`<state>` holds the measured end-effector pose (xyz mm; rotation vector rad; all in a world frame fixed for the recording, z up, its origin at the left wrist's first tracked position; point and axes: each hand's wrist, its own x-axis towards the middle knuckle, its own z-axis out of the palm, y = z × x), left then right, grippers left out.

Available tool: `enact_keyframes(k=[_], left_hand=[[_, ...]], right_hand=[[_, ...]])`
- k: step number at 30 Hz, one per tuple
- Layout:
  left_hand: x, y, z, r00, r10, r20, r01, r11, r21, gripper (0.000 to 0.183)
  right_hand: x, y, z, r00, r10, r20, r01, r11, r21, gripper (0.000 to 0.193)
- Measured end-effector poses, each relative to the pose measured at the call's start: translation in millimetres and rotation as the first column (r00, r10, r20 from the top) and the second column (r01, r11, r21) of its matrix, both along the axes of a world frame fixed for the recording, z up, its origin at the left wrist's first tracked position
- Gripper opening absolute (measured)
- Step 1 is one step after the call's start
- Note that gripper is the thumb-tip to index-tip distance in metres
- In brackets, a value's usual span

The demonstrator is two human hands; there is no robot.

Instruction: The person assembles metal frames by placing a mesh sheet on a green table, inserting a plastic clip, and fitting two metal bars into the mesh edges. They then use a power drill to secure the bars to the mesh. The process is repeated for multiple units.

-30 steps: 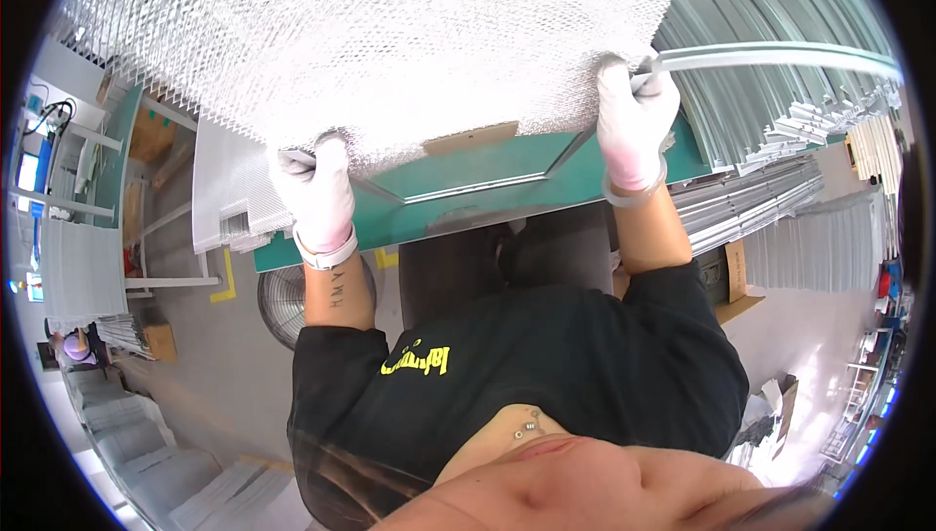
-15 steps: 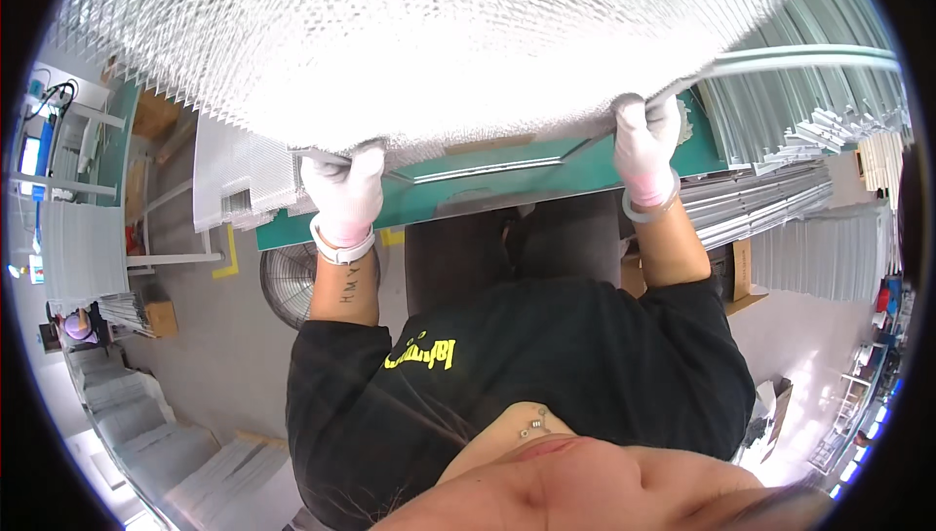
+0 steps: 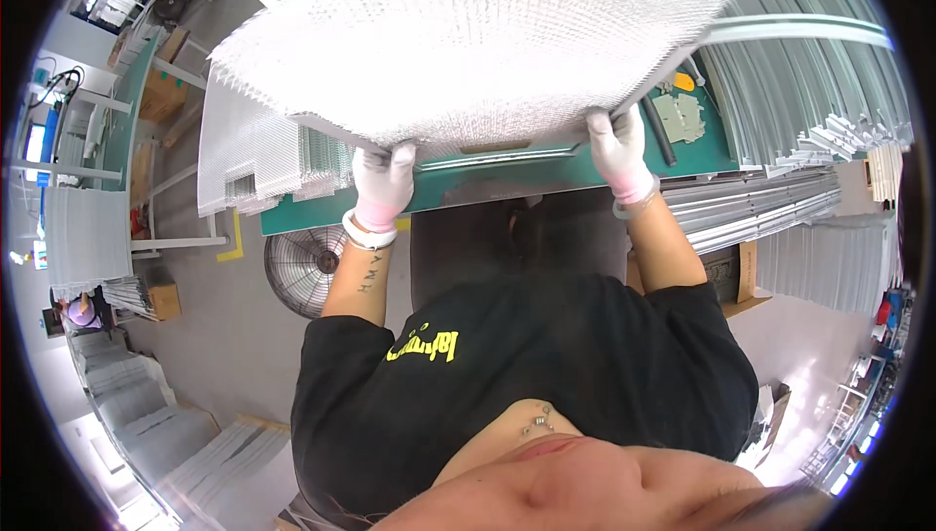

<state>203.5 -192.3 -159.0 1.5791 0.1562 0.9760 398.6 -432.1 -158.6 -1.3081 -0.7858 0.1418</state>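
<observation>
A large panel of shiny silver expanded mesh (image 3: 458, 53) is held up in front of me, its middle washed out by glare. My left hand (image 3: 383, 183), in a white glove with a pink cuff, is closed on the near left part of its edge, thumb on top. On the near right part, my gloved right hand (image 3: 618, 148) grips the edge the same way. The fingers beneath the panel are hidden. Below the panel, part of a slim metal frame (image 3: 497, 159) shows over the green tabletop (image 3: 448, 192).
Mesh sheets (image 3: 273, 160) are stacked at the table's left. Long pale metal strips (image 3: 780, 92) stand in rows at the right. An orange tool (image 3: 684, 81) and a black bar (image 3: 658, 131) lie near my right hand. A floor fan (image 3: 302, 273) stands at lower left.
The mesh panel takes up less of the view, and more of the table shows around it. My left hand has shifted right, and my right hand slightly left. Both keep hold of the panel.
</observation>
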Motion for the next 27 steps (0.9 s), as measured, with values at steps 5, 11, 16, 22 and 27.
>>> enact_keyframes(k=[5, 11, 16, 22, 27], left_hand=[[-3, 4, -53, 0.993, -0.027, -0.114, 0.020, 0.998, -0.055, 0.062], [-9, 9, -34, 0.954, -0.154, -0.257, 0.116, 0.980, -0.160, 0.050], [-16, 18, 81, 0.990, -0.137, 0.021, 0.138, 0.990, -0.026, 0.055], [-13, 2, 118, 0.978, 0.074, 0.197, -0.088, 0.994, 0.064, 0.022], [-23, -33, 121, 0.964, -0.240, 0.117, 0.170, 0.890, 0.424, 0.018]], right_hand=[[1, 10, -47, 0.993, -0.112, 0.048, 0.115, 0.992, -0.059, 0.035], [8, -2, -35, 0.996, 0.040, -0.083, -0.058, 0.972, -0.226, 0.043], [15, -10, 97, 0.995, 0.099, -0.034, -0.100, 0.994, -0.032, 0.048], [12, 5, 141, 0.964, -0.024, 0.263, -0.012, 0.991, 0.133, 0.019], [-1, -27, 112, 0.960, 0.029, 0.277, -0.103, 0.961, 0.258, 0.022]])
